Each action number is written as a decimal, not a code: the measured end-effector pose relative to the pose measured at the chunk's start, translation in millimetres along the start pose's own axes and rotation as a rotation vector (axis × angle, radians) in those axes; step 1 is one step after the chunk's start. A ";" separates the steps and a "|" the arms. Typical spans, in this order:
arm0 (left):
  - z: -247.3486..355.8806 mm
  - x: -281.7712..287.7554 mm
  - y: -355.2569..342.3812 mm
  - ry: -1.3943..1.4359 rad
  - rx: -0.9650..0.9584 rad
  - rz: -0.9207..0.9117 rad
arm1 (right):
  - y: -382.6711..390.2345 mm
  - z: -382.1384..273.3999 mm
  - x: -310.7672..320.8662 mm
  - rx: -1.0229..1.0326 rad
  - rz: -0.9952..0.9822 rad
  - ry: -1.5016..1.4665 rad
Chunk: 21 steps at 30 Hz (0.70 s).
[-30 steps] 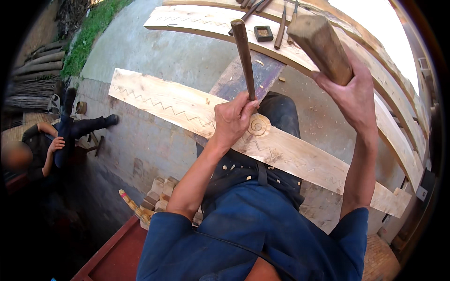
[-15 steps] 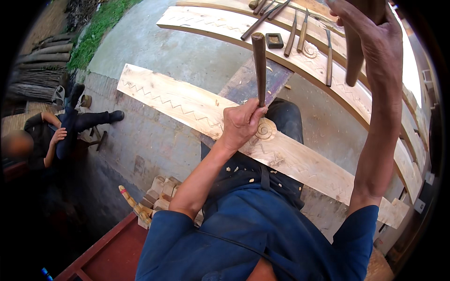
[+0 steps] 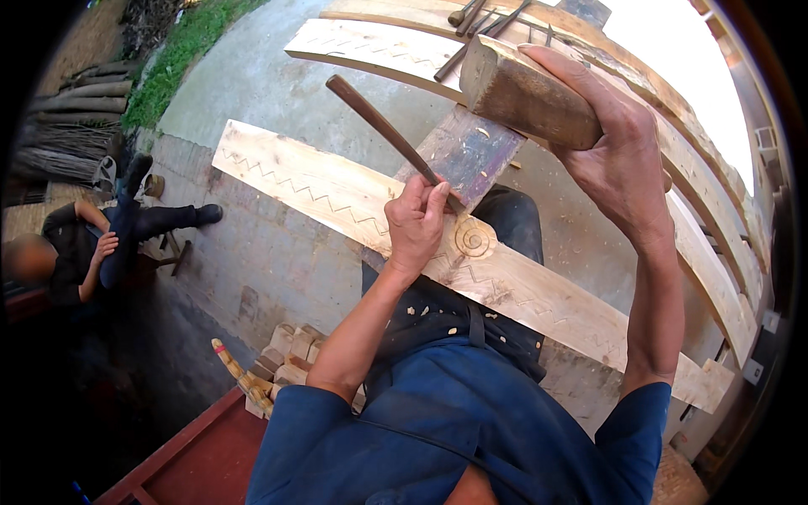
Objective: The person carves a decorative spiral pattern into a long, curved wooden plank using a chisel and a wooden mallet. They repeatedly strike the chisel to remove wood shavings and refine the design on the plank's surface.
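Observation:
My left hand [image 3: 414,225] grips a slim dark chisel [image 3: 372,115], tilted toward the upper left, its lower end at the pale plank [image 3: 290,181] just beside a carved spiral [image 3: 471,240]. The plank, scored with zigzag lines, lies across my lap and a stained board [image 3: 471,156]. My right hand [image 3: 619,156] is wrapped round a blocky wooden mallet [image 3: 526,93], raised at the upper right of the chisel.
Curved planks [image 3: 353,46] with several carving tools [image 3: 467,18] lie beyond. At left a co-worker [image 3: 71,257] sits near stacked logs [image 3: 84,105]. A red wooden frame [image 3: 151,467] and small wood blocks [image 3: 282,345] are at lower left.
The chisel has tipped from nearly upright toward the upper left. The mallet rose half a second ago and now sits lower, farther left, over the far planks.

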<state>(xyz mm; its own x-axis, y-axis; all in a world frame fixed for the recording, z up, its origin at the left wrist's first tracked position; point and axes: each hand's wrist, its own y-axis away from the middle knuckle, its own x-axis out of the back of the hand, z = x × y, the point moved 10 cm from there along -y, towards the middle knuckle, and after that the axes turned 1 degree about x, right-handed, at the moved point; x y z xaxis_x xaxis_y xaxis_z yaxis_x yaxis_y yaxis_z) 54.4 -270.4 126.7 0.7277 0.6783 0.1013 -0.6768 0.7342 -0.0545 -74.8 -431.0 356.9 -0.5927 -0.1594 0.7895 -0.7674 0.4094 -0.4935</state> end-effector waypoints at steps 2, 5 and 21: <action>-0.2 -5.9 2.9 -0.022 -0.037 -0.036 | 5.2 -0.4 -2.2 0.017 0.014 0.025; 9.4 -11.0 3.9 -0.134 -0.170 -0.064 | 10.7 8.1 -10.3 -0.062 -0.074 -0.010; 24.3 -26.3 8.1 -0.404 -0.363 -0.164 | 6.7 11.7 3.9 -0.044 -0.004 0.010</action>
<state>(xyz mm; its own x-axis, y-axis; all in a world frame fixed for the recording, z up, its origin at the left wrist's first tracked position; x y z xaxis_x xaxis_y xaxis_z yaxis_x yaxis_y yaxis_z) 27.1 -283.0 147.7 0.6714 0.5416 0.5059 -0.4242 0.8405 -0.3369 -85.1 -439.4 352.5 -0.5871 -0.1523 0.7951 -0.7580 0.4482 -0.4739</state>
